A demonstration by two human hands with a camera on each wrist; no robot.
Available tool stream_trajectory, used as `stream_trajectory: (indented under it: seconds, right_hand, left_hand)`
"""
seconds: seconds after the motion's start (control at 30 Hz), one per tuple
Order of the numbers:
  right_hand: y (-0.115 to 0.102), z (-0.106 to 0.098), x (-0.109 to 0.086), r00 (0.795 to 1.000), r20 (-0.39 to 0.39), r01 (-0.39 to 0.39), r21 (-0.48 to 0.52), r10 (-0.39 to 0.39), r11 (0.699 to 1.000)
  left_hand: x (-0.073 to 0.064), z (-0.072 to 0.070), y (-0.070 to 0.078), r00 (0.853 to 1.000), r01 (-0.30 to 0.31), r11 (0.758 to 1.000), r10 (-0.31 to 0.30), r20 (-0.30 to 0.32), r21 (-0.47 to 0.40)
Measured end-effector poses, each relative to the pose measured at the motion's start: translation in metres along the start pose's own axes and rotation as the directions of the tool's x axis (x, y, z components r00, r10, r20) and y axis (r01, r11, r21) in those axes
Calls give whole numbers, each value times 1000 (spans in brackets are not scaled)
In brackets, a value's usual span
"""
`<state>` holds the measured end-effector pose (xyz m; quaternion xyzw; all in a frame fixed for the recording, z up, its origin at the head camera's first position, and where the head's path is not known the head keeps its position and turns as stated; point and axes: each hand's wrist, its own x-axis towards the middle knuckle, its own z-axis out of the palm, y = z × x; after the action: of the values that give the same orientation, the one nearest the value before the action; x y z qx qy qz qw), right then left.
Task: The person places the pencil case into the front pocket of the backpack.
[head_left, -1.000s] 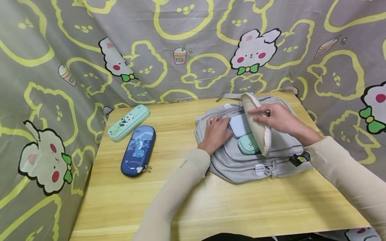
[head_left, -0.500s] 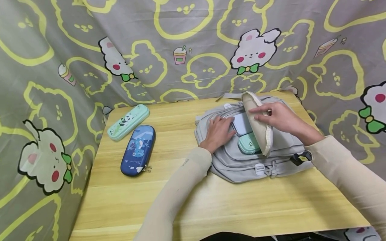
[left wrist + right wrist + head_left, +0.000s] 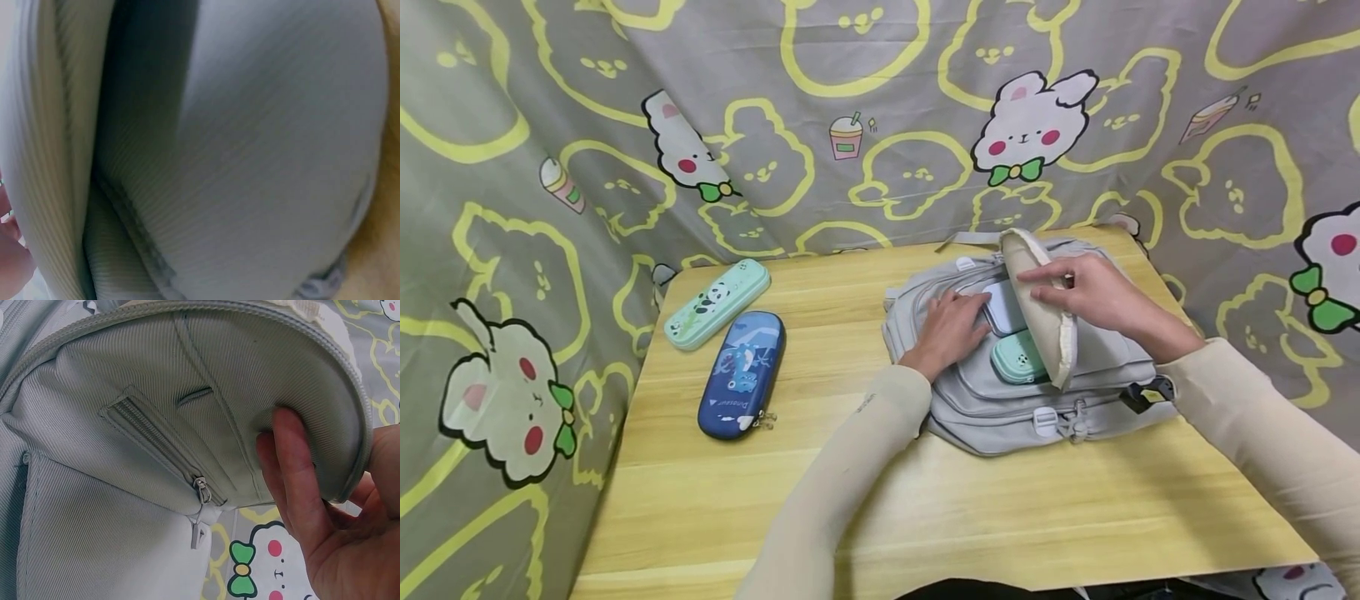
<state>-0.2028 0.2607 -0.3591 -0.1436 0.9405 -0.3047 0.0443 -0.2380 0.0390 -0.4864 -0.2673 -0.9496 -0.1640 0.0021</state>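
Pale blue case (image 3: 1006, 308) slides deeper under the backpack (image 3: 981, 429)'s raised flap (image 3: 1037, 317)
Left hand (image 3: 951, 329) touches its edge with loose fingers; right hand (image 3: 1097, 293) grips the flap above the backpack in its fingers

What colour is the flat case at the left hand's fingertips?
Pale blue; the flat case shows best in head view.

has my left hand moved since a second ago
Yes, your left hand shifted slightly right in the head view, away from the dark blue case.
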Motion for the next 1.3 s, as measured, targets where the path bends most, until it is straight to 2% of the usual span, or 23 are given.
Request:
stream_trajectory:
  seconds: [0.4,0.57,0.67,0.8,0.97,1.3]
  right_hand:
    - [0,1,1,1000,3,-7,12,7,1000]
    - [1,0,1,1000,3,-1,0,1,1000]
    - [1,-1,1,1000,8,-10,7,10,1000]
    - [2,-1,0,1000,17,-25,15,25,1000]
    - [2,0,0,1000,9,-19,8,19,1000]
    - [2,0,0,1000,2,-12,14,12,1000]
  left_hand:
    - [2,3,5,1000,-18,1000,17,21,13]
    - [1,2,4,998,-18,1000,18,53,2]
    - [-1,-1,0,997,-31,999,29,74,26]
    - [-7,-7,-10,996,-57,997,54,73,49]
    - [-17,-16,-28,997,-75,997,75,31,27]
    - [-46,-28,-68,999,-36,997,33,-40,-61]
